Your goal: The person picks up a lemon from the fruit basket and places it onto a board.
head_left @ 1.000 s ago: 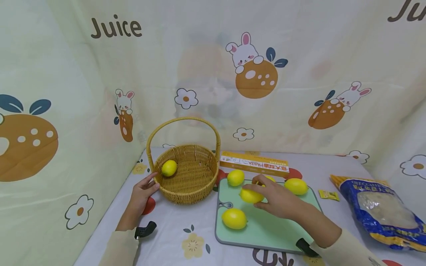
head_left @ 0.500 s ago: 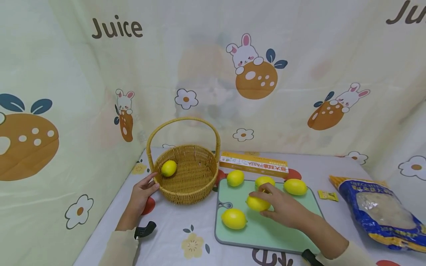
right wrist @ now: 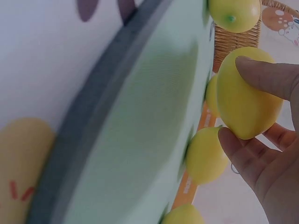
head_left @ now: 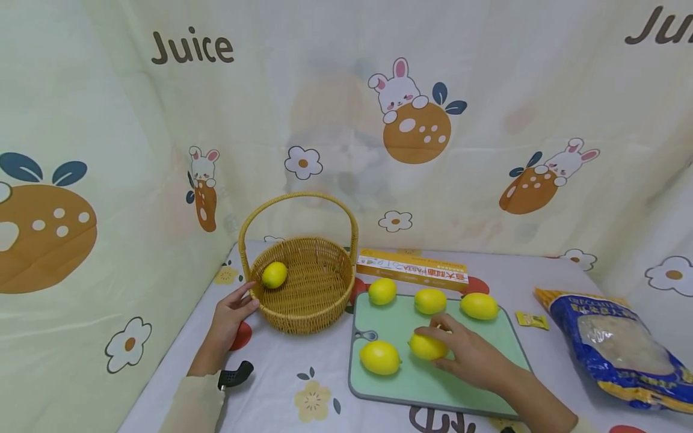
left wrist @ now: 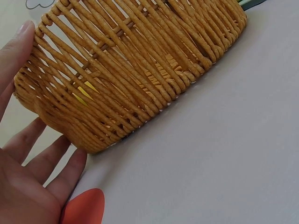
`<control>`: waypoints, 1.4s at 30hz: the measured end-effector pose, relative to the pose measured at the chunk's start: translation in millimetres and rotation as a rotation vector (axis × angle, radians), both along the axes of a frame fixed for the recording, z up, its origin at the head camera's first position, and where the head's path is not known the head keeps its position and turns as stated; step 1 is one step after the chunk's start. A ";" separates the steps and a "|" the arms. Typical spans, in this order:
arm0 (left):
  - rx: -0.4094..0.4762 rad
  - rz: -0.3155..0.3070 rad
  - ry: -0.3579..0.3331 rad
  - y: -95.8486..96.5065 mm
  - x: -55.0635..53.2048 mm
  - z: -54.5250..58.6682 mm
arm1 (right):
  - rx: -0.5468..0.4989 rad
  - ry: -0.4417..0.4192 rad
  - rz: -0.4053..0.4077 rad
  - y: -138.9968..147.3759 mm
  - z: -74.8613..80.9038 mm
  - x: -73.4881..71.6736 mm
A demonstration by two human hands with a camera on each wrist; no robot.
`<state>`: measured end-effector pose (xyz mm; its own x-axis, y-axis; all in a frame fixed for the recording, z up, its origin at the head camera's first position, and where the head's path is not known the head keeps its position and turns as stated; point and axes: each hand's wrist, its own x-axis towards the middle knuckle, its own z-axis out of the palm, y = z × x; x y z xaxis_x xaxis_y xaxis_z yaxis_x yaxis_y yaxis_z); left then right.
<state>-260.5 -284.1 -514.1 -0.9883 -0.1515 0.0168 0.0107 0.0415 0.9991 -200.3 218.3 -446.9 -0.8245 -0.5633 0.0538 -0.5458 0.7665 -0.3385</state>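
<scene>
In the head view my right hand (head_left: pixel 467 353) holds a yellow lemon (head_left: pixel 426 346) over the front half of a green cutting board (head_left: pixel 433 388). The right wrist view shows this lemon (right wrist: pixel 247 100) pinched between thumb and fingertips. Close to its left lies another lemon (head_left: pixel 380 358). Along the board's back edge are a left lemon (head_left: pixel 382 291), a middle lemon (head_left: pixel 430 300) and a right lemon (head_left: pixel 479 306). My left hand (head_left: pixel 230 316) holds the left side of a wicker basket (left wrist: pixel 135 60), thumb at the rim and fingers against the outer wall. One lemon (head_left: pixel 274 275) lies inside.
Behind the board is a long orange-and-white pasta box (head_left: pixel 413 270). To the right lie a small yellow packet (head_left: pixel 532 320) and a blue-and-yellow bag (head_left: pixel 617 349). The basket's tall handle (head_left: pixel 298 195) arches over it. A printed cloth (head_left: pixel 346 108) hangs behind the table.
My right hand has brought the lemon toward the front of the board and slightly right, uncovering the middle lemon at the back. The left hand stays at the basket.
</scene>
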 end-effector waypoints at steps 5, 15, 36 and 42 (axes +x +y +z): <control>-0.001 0.007 0.016 0.7 0.1 -0.5 | 0.019 -0.049 -0.065 1.9 -1.1 5.0; -0.001 0.000 0.000 -0.6 1.2 0.2 | 0.004 -0.070 -0.072 11.0 -9.0 14.3; 0.018 0.003 -0.013 0.3 1.6 1.3 | 0.011 -0.133 -0.113 13.1 -14.2 18.0; 0.001 0.007 -0.015 0.7 1.7 2.2 | 0.014 -0.102 -0.095 14.3 -14.8 18.4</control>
<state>-258.8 -283.4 -511.9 -0.9873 -0.1587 0.0014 -0.0051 0.0407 0.9992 -182.0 232.6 -461.6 -0.8749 -0.4827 -0.0403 -0.4339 0.8180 -0.3778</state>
